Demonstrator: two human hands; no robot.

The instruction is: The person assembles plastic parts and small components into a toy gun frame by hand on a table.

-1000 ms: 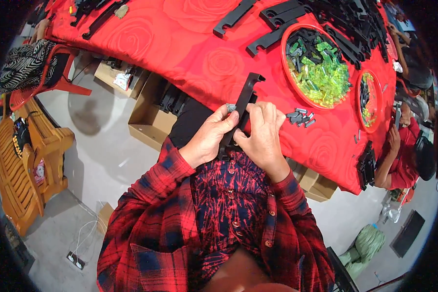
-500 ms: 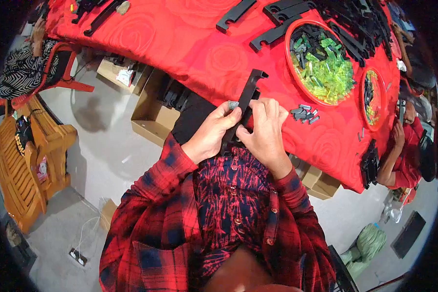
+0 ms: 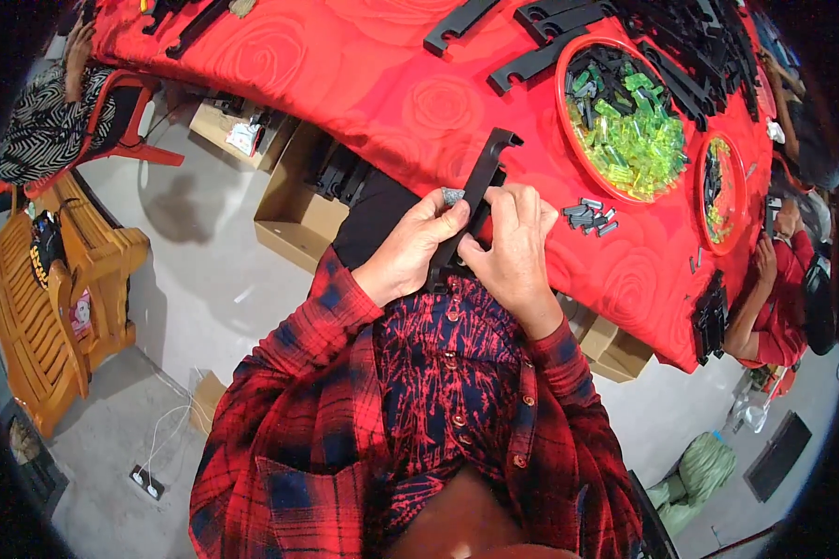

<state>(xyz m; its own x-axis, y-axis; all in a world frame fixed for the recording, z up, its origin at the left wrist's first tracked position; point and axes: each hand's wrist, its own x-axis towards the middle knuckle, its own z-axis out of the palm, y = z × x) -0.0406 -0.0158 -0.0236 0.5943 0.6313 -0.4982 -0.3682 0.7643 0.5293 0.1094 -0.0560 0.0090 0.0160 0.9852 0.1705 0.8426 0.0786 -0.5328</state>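
Note:
A long black plastic bar (image 3: 484,172) with a hooked far end slants over my lap, at the near edge of the red-covered table. My left hand (image 3: 410,250) is closed around it from the left, thumb on top; a grey wrap circles one of its fingers. From the other side my right hand (image 3: 515,250) is closed on the bar's right edge, fingers bent and thumb against it. Whether a small piece sits between those fingertips is hidden. Right of this hand, several short dark grey pieces (image 3: 589,216) lie loose on the cloth.
Beyond them stands a red basin (image 3: 563,110) of clear yellow-green and dark pieces, with a smaller red tray (image 3: 742,191) to its right. More black bars (image 3: 537,61) lie at the far side. An open cardboard box (image 3: 284,233) sits below left. Another person (image 3: 781,298) works at right.
The view has shifted slightly, so the table and its contents appear a little to the right. Both hands keep their hold on the bar, with hardly any visible finger movement.

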